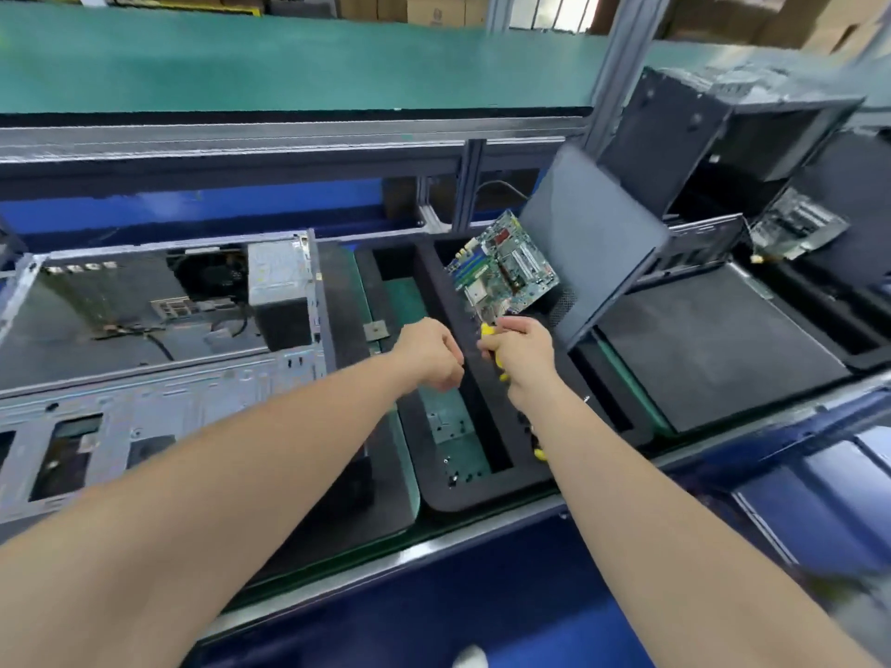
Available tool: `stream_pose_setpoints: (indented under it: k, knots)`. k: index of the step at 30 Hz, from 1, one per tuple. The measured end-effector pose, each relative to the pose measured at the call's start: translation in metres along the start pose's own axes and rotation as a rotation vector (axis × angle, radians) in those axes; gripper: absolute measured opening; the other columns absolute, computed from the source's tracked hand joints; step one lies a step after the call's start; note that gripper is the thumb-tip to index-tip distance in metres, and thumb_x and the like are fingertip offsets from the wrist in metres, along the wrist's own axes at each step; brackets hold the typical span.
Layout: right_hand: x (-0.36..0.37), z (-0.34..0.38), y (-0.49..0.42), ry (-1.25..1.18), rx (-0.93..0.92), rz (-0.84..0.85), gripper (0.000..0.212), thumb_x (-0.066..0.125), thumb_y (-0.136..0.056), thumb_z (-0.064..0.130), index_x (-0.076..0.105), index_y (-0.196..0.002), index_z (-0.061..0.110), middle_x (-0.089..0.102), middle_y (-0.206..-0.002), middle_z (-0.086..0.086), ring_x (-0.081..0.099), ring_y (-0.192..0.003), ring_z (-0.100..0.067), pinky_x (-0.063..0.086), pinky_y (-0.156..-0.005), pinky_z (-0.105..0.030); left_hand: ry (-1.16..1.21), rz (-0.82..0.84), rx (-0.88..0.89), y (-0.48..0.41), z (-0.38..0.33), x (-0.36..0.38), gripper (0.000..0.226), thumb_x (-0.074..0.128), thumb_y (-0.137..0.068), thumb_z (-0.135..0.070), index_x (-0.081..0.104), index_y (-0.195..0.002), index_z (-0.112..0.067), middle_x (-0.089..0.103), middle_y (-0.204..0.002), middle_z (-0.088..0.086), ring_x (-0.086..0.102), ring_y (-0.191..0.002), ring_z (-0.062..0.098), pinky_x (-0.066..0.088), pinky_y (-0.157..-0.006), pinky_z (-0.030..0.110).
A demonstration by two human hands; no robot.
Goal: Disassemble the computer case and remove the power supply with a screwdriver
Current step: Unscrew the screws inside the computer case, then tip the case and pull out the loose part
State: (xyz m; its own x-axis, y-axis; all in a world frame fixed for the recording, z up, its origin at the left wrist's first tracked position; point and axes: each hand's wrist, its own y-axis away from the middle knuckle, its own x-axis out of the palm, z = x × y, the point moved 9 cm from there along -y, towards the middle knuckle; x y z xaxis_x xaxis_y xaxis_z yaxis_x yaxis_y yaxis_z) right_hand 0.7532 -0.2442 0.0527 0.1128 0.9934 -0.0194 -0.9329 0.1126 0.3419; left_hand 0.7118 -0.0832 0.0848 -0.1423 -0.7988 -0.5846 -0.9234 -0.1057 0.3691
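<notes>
An opened grey computer case (159, 378) lies on its side at the left, with the silver power supply (279, 286) standing inside its far right corner. My right hand (523, 359) grips a yellow-handled screwdriver (492, 342) and pinches the near edge of a green motherboard (504, 265), which is lifted off the bench and tilted. My left hand (429, 351) hovers beside it with curled fingers and holds nothing. Both hands are above a black foam tray (477, 489).
A dark side panel (593, 243) leans against another black case (723, 137) at the right, where a second circuit board (795, 229) sits. A flat black panel (713, 349) lies on the right. An aluminium frame post (622, 65) rises behind. The blue bench edge (434, 595) runs along the front.
</notes>
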Motion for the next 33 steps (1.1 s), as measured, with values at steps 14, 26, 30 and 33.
stream_pose_setpoints:
  k: [14,26,30,33]
  knots:
    - [-0.018,-0.063,-0.034,0.078,0.138,0.130,0.025,0.071,-0.081,-0.012,0.059,-0.088,0.008,0.072,-0.091,-0.023,0.077,-0.095,-0.043,0.066,-0.078,-0.051,-0.192,0.144,-0.209,-0.017,0.045,0.063,0.017,0.080,-0.083,-0.008,0.077,-0.099,-0.010,0.078,-0.092,0.010,0.077,-0.084,0.024,0.064,-0.078,0.040]
    - [0.007,-0.097,0.015,0.310,0.154,0.230,0.028,0.081,-0.091,0.004,0.054,-0.086,0.010,0.069,-0.098,-0.020,0.077,-0.084,-0.029,0.067,-0.071,-0.042,-0.312,0.352,-0.195,-0.001,0.038,0.054,0.027,0.063,-0.097,-0.010,0.068,-0.124,-0.008,0.075,-0.113,0.011,0.074,-0.102,0.022,0.060,-0.091,0.036]
    - [0.003,-0.111,0.030,0.384,0.172,0.207,0.030,0.084,-0.089,0.008,0.055,-0.088,0.010,0.070,-0.098,-0.017,0.078,-0.080,-0.028,0.067,-0.073,-0.044,-0.367,0.503,-0.227,0.017,0.047,0.061,0.043,0.068,-0.095,-0.005,0.058,-0.136,-0.012,0.073,-0.118,0.014,0.072,-0.109,0.026,0.056,-0.100,0.041]
    - [0.000,-0.113,0.036,0.403,0.157,0.182,0.029,0.085,-0.089,0.012,0.056,-0.092,0.010,0.070,-0.099,-0.014,0.076,-0.076,-0.022,0.067,-0.072,-0.041,-0.379,0.460,-0.181,0.021,0.044,0.053,0.037,0.051,-0.103,-0.005,0.055,-0.139,-0.012,0.075,-0.117,0.007,0.073,-0.105,0.024,0.058,-0.096,0.039]
